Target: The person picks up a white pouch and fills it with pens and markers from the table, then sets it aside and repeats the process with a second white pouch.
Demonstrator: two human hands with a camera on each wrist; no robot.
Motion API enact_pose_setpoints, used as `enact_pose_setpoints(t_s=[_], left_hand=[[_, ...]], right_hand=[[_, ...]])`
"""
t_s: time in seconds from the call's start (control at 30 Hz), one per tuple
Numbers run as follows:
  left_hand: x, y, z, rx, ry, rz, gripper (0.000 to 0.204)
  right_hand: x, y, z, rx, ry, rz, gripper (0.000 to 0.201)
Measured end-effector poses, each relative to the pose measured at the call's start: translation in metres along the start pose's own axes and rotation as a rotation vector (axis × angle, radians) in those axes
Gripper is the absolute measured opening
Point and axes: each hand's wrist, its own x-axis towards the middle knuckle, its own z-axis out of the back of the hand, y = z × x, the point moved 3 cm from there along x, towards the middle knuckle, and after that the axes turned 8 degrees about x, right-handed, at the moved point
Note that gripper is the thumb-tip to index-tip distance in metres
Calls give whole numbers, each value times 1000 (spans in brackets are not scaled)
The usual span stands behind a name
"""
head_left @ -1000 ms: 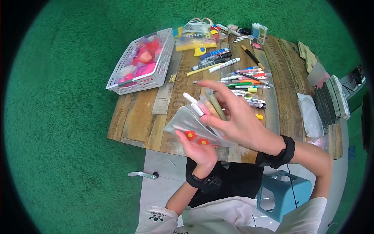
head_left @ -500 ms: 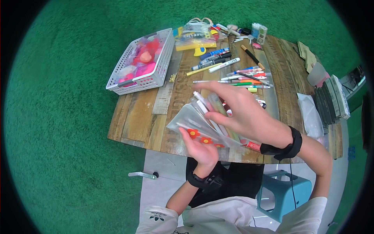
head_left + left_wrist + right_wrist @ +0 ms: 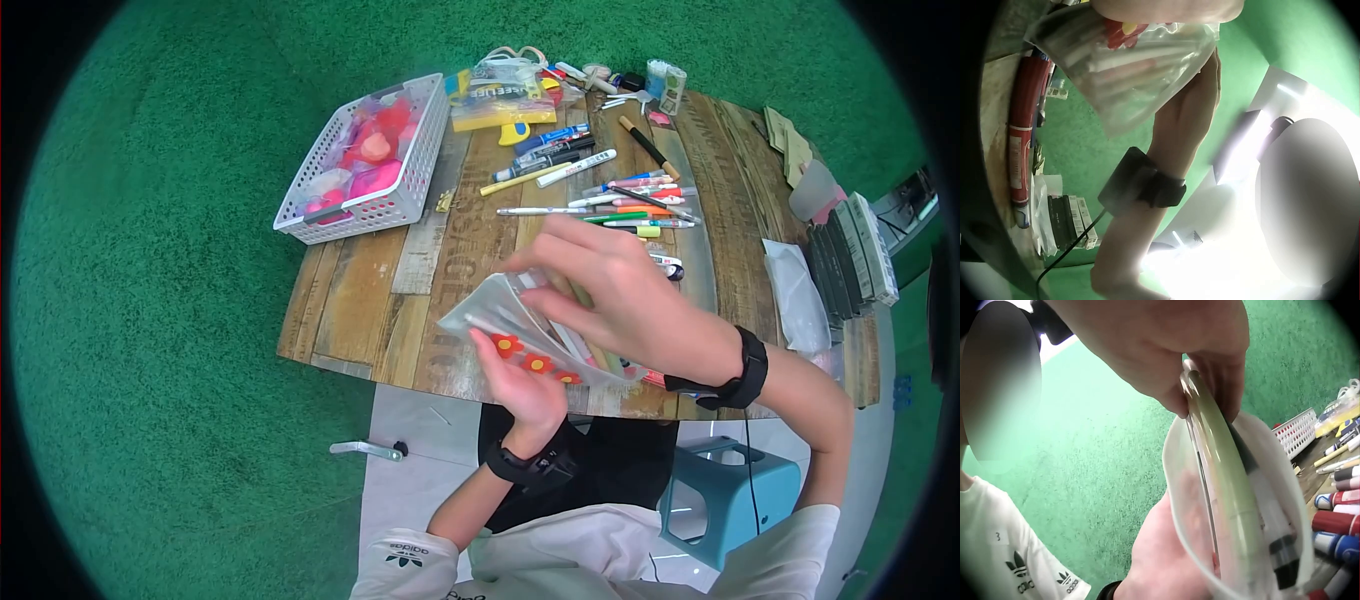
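Note:
A translucent pouch (image 3: 478, 306) printed with red flowers is tilted over the table's near edge. My left hand (image 3: 530, 392) holds it from below, the thumb along its flowered face. Several pens are inside; a pale green marker (image 3: 1225, 456) shows among them in the right wrist view. At the pouch's mouth, my right hand (image 3: 625, 290) pinches the upper ends of the pens between thumb and fingers. In the left wrist view the pouch hangs below the left hand, its contents blurred through the plastic.
Loose pens and markers (image 3: 640, 205) lie across the middle of the wooden table (image 3: 350, 300). A white basket (image 3: 405, 190) of pink and red items stands at the left. Small stationery sits at the back; dark boxes (image 3: 840, 260) and a plastic bag (image 3: 795, 290) are at the right.
The pens have slid deeper into the pouch. My right hand has closed its fingers over their tops, and the pouch and left hand have shifted slightly right.

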Motion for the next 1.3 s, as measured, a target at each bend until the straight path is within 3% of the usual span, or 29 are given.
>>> enact_pose_setpoints(t_s=[0.1,0.17,0.43,0.67,0.87,0.93,0.97,1.17,1.23,1.3], left_hand=[[-5,5,4,33,-63,15,55],[-5,7,7,62,25,-58,55],[-3,6,5,71,41,-55,55],[0,7,7,131,203,-47,57],[3,5,6,141,199,8,57],[3,4,5,115,192,24,57],[2,3,5,88,187,42,57],[2,1,3,54,207,38,58],[3,2,6,56,186,35,58],[3,2,7,58,167,33,58]], right_hand=[[-2,-3,-5,47,-87,-15,25],[-7,-3,-8,111,-148,-37,24],[-12,-4,-6,94,-64,-146,21],[-14,-4,-1,129,12,-102,19],[-16,-7,5,68,62,-48,29],[-17,-2,9,133,192,-319,35],[-16,0,10,134,193,-319,35],[-17,-6,10,155,151,-334,38],[-19,-10,8,86,-51,-83,36],[-21,-10,11,101,-50,-125,32]])
